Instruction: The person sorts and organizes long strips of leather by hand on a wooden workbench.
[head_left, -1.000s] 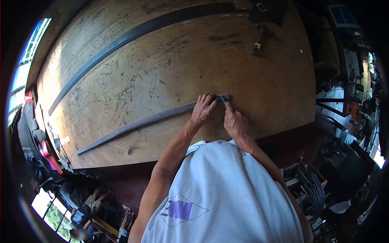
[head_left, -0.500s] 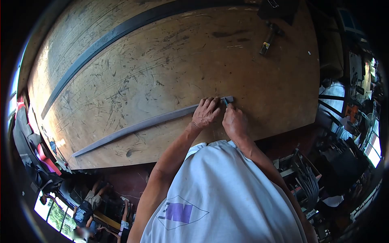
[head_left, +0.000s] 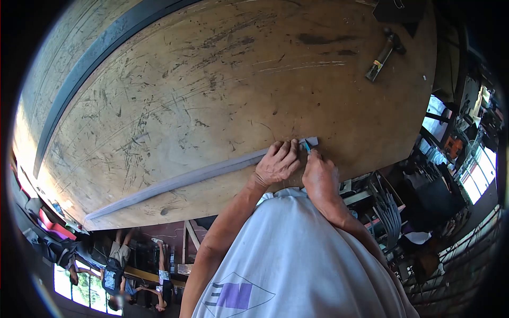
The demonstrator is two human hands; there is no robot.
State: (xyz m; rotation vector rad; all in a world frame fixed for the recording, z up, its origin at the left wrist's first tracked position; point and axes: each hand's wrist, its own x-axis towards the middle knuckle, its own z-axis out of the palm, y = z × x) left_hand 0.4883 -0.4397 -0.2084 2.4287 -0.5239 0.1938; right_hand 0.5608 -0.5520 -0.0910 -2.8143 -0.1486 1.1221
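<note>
A long grey metal strip [head_left: 185, 179] lies across the near part of a scratched wooden table [head_left: 222, 90]. My left hand [head_left: 277, 164] presses flat on the strip near its right end. Just right of it, my right hand [head_left: 319, 175] pinches a small blue marking tool [head_left: 306, 146], whose tip touches the strip's end. The two hands almost touch.
A second, darker long metal strip [head_left: 79, 69] runs along the table's far left side. A hammer [head_left: 383, 55] lies at the far right, near a dark object [head_left: 400, 9]. Below the table's near edge are chairs, clutter and people on the floor.
The view has tilted and moved closer, so the table fills more of the frame. Both hands stay at the strip's right end, with the right hand shifting slightly along it.
</note>
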